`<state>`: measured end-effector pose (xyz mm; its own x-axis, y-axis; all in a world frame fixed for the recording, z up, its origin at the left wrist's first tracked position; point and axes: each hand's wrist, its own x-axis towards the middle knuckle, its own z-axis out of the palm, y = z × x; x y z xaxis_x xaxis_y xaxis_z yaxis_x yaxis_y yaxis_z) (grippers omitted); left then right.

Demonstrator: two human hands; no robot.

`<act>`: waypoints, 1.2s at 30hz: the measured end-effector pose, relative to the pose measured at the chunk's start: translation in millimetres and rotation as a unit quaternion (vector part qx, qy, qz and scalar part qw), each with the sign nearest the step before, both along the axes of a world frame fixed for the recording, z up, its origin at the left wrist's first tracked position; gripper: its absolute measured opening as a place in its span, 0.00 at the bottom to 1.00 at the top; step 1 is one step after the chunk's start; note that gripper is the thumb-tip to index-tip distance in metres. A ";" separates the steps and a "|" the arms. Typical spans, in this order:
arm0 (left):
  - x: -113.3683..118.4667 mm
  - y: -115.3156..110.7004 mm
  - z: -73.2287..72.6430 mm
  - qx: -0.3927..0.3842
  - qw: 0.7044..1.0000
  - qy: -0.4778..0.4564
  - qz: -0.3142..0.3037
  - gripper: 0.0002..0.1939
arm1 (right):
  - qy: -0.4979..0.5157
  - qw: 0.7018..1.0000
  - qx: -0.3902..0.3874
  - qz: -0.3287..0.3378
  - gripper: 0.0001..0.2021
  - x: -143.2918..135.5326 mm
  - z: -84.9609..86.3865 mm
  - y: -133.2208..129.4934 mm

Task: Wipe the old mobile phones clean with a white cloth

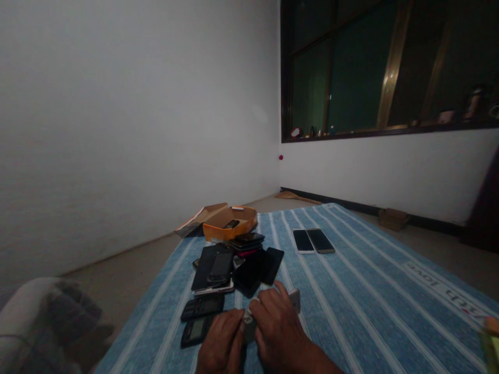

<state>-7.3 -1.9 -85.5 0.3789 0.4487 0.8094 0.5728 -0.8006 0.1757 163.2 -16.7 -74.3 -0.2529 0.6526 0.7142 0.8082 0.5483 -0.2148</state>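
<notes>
Phone [250, 336] gripped between both hands

It is over the near end of the striped cloth [351, 291], partly hidden; I can't tell whether it rests there. The left hand [221, 340] grasps its side, presumably to steady it; the right hand [277, 323] pinches a pale wad [248, 315] at its far end, likely for close control. Two black phones [202, 306] lie just beside the left hand. Beyond, a pile [220, 267] sits perhaps within reach. Two phones [320, 241] lie side by side, farther right; behind the pile, an open orange box [218, 231] holds another handset [232, 224].
</notes>
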 end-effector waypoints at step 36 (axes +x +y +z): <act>8.5 -6.8 7.6 -0.024 0.999 -0.026 -0.007 0.09 | 0.023 0.997 0.032 0.061 0.18 8.9 7.9 -3.1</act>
<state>1.2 -8.7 -77.9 0.3436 0.4827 0.8056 0.5506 -0.7984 0.2437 172.2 -19.8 -66.5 -0.2926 0.5717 0.7665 0.7253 0.6551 -0.2117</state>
